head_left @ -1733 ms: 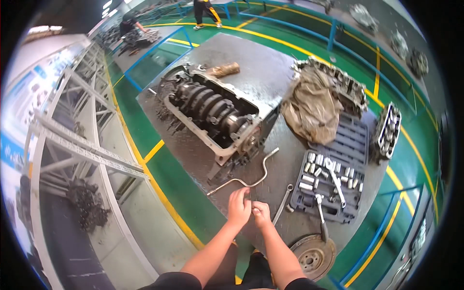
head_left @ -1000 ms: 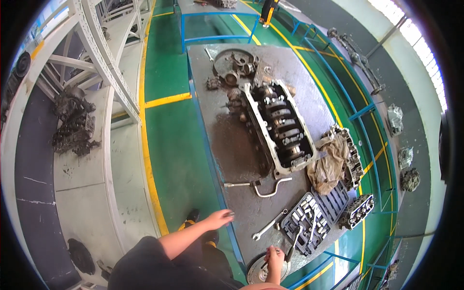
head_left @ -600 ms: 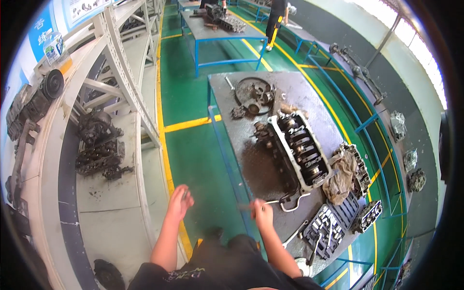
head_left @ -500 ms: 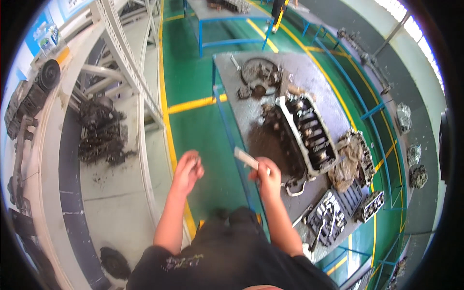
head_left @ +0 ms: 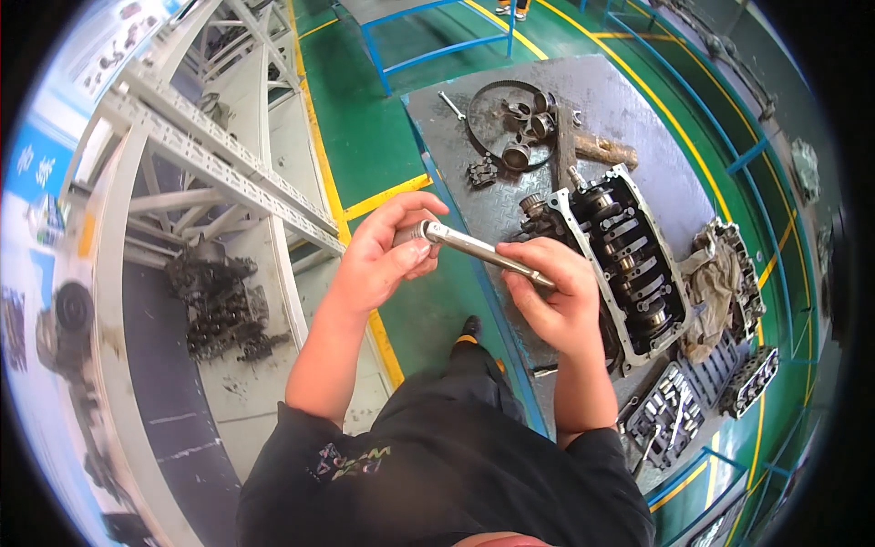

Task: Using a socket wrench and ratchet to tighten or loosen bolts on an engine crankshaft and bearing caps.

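Observation:
My left hand is closed around a short silver socket at the head of a chrome ratchet wrench. My right hand grips the wrench's handle, in front of the workbench. Beyond it lies an engine block with its crankshaft exposed and a pale rim. On the steel bench are also a dark ring, several pistons and a wooden cylinder. An open socket case lies lower right, partly behind my right arm.
A white metal rack with a dirty engine part runs along my left. A green floor with yellow lines surrounds the bench. Cylinder heads and a brown sheet lie at the right. Another blue-framed bench and a person's legs are ahead.
My hands have risen from waist level and come together on the ratchet, the left now at its head, the right on the handle. The view has turned, so the bench sits farther right.

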{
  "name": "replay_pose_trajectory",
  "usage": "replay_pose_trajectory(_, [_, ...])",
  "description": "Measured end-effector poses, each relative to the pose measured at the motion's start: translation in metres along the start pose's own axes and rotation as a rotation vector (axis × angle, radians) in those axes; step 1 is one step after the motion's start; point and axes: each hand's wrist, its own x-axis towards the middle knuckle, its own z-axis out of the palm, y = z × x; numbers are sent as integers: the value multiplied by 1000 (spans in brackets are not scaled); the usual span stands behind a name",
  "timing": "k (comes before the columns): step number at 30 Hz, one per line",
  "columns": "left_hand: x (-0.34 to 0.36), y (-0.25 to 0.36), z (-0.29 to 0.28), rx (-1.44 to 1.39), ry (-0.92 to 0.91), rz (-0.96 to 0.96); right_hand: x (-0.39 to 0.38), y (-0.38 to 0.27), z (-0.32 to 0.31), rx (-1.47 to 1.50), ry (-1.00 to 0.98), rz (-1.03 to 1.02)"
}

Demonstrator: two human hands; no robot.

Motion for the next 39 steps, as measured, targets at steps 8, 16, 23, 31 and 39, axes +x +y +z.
replay_pose_trajectory(8, [67, 34, -16, 382, -191, -12, 65, -12, -35, -208, -95, 18])
replay_pose_trajectory(16, [113, 38, -32, 580, -280, 350, 105, -68, -24, -784, -161, -97])
replay_pose_trajectory(23, [135, 57, -52, 713, -221, 510, 140, -103, 13, -956, -198, 36])
replay_pose_trajectory(31, [157, 62, -97, 173, -151, 345, 187, -120, 30, -867, -35, 85])
replay_pose_trajectory(39, [158, 70, -106, -53, -234, 265, 203, -120, 45, -863, -128, 136])
